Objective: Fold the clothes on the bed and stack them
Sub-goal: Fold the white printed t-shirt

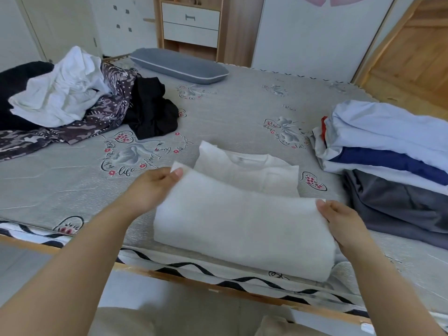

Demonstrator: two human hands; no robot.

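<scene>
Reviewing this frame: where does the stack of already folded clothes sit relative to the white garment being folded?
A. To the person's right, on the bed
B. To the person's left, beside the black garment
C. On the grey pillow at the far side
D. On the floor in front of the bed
A: the stack of folded clothes rests on the bed to the right of the white garment, which the left hand and right hand hold.
</scene>
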